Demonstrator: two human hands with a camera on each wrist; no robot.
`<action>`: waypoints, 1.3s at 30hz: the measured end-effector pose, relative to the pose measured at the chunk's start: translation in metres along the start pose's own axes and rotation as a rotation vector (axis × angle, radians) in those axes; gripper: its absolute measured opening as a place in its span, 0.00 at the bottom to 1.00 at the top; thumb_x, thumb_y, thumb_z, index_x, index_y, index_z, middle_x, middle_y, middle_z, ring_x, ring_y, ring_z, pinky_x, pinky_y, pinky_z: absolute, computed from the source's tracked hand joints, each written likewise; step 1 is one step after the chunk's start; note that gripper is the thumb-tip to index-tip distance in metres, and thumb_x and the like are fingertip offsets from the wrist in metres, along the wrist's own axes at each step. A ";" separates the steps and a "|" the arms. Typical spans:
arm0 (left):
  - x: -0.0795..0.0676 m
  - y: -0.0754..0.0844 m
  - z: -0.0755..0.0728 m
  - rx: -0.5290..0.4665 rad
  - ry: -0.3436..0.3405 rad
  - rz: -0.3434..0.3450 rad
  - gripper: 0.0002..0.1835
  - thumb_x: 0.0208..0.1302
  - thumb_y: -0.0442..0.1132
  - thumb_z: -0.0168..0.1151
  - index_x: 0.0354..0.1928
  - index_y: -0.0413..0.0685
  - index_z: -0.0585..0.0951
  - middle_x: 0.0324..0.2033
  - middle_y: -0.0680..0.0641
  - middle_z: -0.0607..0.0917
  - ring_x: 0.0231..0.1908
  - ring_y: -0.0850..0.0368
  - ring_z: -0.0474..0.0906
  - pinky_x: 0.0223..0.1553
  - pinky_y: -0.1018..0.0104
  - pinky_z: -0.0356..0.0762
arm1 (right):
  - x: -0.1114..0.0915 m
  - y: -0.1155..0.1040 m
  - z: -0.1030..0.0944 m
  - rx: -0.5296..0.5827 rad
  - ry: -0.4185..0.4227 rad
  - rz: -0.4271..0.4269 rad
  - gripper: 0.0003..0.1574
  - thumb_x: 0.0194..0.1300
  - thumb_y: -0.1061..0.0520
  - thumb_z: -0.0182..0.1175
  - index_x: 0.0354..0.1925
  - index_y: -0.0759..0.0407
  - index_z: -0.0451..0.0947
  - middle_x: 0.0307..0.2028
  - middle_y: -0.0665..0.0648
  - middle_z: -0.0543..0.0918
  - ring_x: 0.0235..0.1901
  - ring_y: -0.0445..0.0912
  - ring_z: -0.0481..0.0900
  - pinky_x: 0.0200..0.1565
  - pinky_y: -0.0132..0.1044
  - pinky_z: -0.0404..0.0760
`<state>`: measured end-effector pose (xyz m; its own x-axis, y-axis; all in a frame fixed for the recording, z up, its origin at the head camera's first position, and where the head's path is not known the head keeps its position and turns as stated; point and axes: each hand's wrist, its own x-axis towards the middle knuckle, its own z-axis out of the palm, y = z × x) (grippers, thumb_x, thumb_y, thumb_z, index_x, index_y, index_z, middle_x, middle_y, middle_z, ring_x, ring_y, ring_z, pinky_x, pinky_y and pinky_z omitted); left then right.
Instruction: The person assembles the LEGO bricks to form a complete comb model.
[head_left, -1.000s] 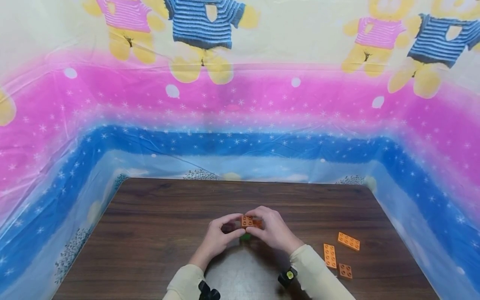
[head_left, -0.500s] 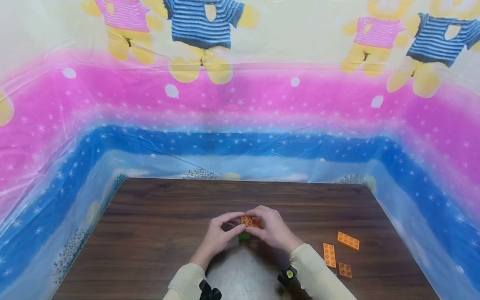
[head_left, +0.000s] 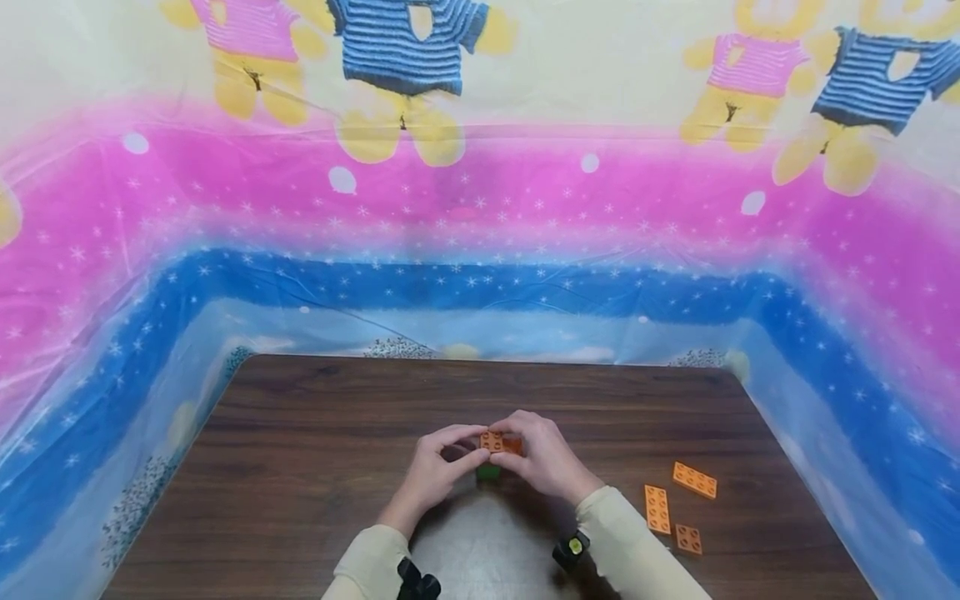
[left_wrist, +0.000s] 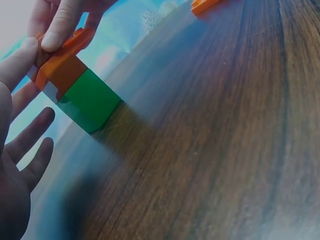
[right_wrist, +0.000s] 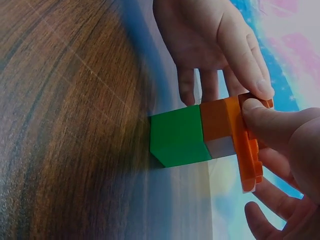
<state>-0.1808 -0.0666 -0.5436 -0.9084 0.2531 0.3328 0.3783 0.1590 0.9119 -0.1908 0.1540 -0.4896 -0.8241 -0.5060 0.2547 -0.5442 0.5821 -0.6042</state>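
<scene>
A small toy-brick stack stands on the wooden table between the two hands. Its base is a green block [right_wrist: 177,135], with an orange brick [right_wrist: 215,119] above it. Over that lies a thin, studded orange plate [right_wrist: 245,160] that overhangs to one side. On top sits a small square orange brick [head_left: 491,441], partly covered by fingertips. The left hand [head_left: 437,468] pinches this top brick from the left between thumb and index finger. From the right, the right hand [head_left: 551,457] grips the top of the stack, its thumb lying on the studded pieces in the right wrist view.
Off to the right lie a long orange plate [head_left: 657,509], a second long orange plate [head_left: 695,480] and a square orange plate [head_left: 688,539]. A patterned cloth [head_left: 480,292] walls in the back and sides of the dark table [head_left: 322,400].
The left thumb and fingertips have closed in slightly towards the top brick, and a little more of the green block shows below. The right hand stays nearly still.
</scene>
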 end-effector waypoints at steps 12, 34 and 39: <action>-0.001 -0.003 0.002 -0.036 0.001 0.004 0.16 0.71 0.40 0.71 0.59 0.55 0.87 0.48 0.49 0.90 0.45 0.49 0.87 0.46 0.58 0.85 | -0.003 0.003 0.004 0.056 0.021 0.057 0.22 0.66 0.51 0.75 0.58 0.49 0.85 0.48 0.45 0.86 0.45 0.39 0.83 0.47 0.39 0.84; 0.000 -0.002 0.003 -0.045 0.024 -0.025 0.17 0.70 0.40 0.72 0.59 0.54 0.87 0.50 0.50 0.90 0.46 0.46 0.87 0.47 0.58 0.85 | -0.011 0.001 -0.016 0.000 0.042 0.056 0.25 0.65 0.50 0.76 0.59 0.52 0.85 0.54 0.51 0.87 0.55 0.48 0.84 0.57 0.51 0.83; -0.004 0.000 0.003 -0.046 0.018 -0.076 0.18 0.69 0.41 0.72 0.60 0.52 0.87 0.51 0.50 0.90 0.46 0.46 0.87 0.47 0.59 0.84 | -0.023 0.005 -0.025 -0.023 0.070 0.118 0.27 0.66 0.49 0.76 0.61 0.49 0.84 0.57 0.48 0.86 0.59 0.47 0.82 0.59 0.54 0.82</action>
<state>-0.1765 -0.0643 -0.5454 -0.9374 0.2249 0.2658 0.2998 0.1329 0.9447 -0.1785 0.1845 -0.4800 -0.8909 -0.3884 0.2354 -0.4459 0.6497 -0.6157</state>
